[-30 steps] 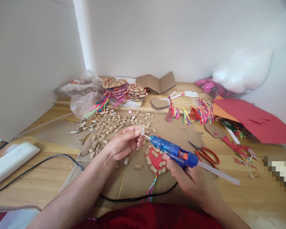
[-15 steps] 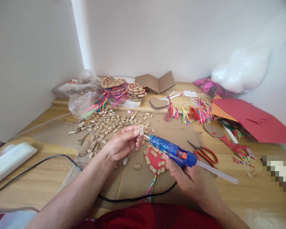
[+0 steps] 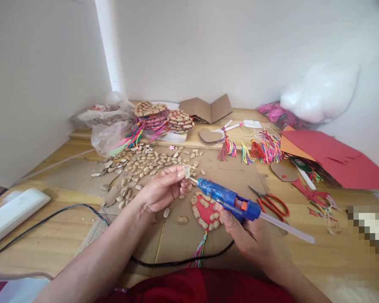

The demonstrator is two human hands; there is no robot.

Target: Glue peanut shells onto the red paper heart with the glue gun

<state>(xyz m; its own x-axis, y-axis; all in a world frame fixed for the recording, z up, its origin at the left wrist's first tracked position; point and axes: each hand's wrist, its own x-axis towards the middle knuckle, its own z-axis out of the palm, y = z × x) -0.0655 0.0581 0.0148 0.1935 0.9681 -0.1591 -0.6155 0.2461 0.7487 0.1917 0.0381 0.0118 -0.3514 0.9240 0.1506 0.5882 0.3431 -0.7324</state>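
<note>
Between the thumb and fingertips of my left hand [image 3: 166, 187] is a small pale peanut shell [image 3: 187, 171], its whitish side showing. The metal tip of a blue hot glue gun [image 3: 222, 196] points at the shell, touching or very close to it. My right hand [image 3: 246, 229] is wrapped round the gun's handle, and a clear glue stick [image 3: 287, 227] sticks out of its back end. Under the gun lies a red heart-shaped piece [image 3: 203, 203] edged with peanuts, partly hidden, with a colourful tassel [image 3: 201, 250] at its lower point.
Loose peanuts [image 3: 151, 162] spread over the cardboard [image 3: 230, 164]. Scissors [image 3: 273, 204] lie right of the gun. A black cord [image 3: 180, 264] crosses in front. Peanut-covered hearts [image 3: 180, 121], cardboard hearts [image 3: 210, 135], tassels [image 3: 268, 147] and red paper [image 3: 337, 155] sit farther back.
</note>
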